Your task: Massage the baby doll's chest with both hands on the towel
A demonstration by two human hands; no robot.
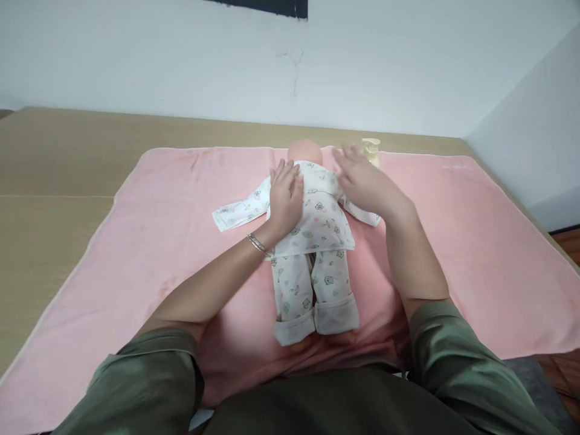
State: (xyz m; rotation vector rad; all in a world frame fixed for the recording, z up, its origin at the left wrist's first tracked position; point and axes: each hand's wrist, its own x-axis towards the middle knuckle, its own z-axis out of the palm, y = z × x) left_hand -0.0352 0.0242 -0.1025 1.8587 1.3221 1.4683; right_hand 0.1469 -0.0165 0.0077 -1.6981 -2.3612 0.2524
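A baby-sized doll with a smooth, skin-toned head (315, 232) lies stretched out in the middle of the cloth, its head away from the person and its feet toward them; whether it is face up or face down I cannot tell. It wears a long-sleeved white fabric top printed with small green and pink figures (328, 211) and matching white printed trousers with turned-up cuffs (335, 281). One sleeve reaches out to the left.

The left hand (286, 196) rests flat on the top near the shoulder, fingers straight and nearly together, gripping nothing. The right hand (362, 178), blurred, is extended beside the opposite shoulder, with nothing visible in it; I cannot tell whether it touches the sleeve below. Good contact here, I judge, calls for a relaxed, level palm and light, even pressure, so the fabric does not bunch and the head does not roll. The bracelet of thin silver-coloured bands (258, 244) could snag the hem.

Beneath the doll spreads a soft pink blanket with a pale edge (181, 202), creased near the feet. A pale-yellow pump bottle (371, 148) stands just beyond the right hand. The blanket covers much of a flat tan tabletop (49, 175), which meets a plain white wall (149, 66) bearing thin crack-like marks (296, 67).
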